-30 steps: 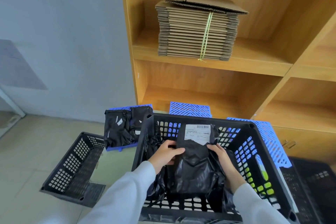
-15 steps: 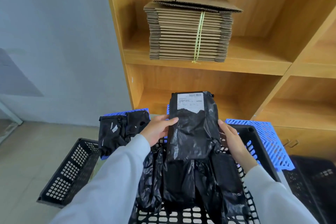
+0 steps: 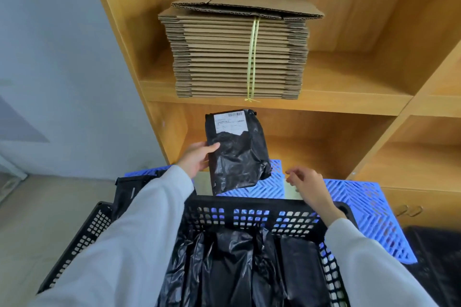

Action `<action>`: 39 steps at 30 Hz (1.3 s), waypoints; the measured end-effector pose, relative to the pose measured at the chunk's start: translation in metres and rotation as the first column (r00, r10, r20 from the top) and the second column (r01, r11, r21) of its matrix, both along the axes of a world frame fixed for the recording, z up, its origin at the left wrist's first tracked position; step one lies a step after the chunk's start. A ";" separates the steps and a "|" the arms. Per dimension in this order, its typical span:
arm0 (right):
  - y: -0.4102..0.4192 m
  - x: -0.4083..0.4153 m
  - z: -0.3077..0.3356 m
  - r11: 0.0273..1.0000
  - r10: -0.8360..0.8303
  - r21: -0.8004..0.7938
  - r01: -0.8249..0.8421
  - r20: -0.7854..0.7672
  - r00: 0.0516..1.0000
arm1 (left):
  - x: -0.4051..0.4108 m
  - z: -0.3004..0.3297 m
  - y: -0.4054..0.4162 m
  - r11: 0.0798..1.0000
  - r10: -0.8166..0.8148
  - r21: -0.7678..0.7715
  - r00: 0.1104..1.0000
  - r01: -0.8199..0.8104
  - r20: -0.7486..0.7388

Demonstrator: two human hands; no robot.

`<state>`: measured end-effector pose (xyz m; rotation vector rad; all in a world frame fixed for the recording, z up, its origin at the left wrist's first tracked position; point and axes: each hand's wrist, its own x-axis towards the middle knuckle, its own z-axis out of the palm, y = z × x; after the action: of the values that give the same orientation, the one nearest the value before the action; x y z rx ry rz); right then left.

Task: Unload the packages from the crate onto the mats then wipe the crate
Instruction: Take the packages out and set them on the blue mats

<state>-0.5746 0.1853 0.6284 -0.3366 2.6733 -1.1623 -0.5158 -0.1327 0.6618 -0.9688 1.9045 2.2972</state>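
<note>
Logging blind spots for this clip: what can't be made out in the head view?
- Label text on the held package: too small.
- Crate floor and package count: packages cover it, bottom edge cuts it.
- Left mat: mostly behind left sleeve.
- Left hand fingers behind the package: hidden.

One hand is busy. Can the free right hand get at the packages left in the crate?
Probably yes: the right hand hovers empty above the crate rim, and the packages below lie uncovered.
</note>
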 end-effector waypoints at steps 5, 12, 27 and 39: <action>0.000 -0.012 -0.010 0.954 0.093 0.284 -0.093 0.014 0.996 | -0.030 -0.041 -0.012 0.996 0.006 -0.085 0.991 0.005 0.133; 0.002 -0.018 -0.026 0.903 0.120 0.406 -0.142 0.078 0.990 | -0.063 -0.092 -0.010 0.990 -0.083 -0.074 0.929 0.117 0.361; -0.001 -0.018 -0.032 0.884 0.141 0.452 -0.124 -0.005 0.990 | -0.112 -0.159 -0.014 0.755 -0.163 -0.337 0.659 0.562 0.734; -0.003 -0.016 -0.030 0.893 0.109 0.442 -0.085 -0.029 0.994 | -0.099 -0.128 -0.016 0.601 -0.237 -0.420 0.653 0.680 0.719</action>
<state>-0.5907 0.1822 0.5988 -0.4176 2.8230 -0.4962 -0.6151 -0.1487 0.5341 -0.8648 2.2773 0.8071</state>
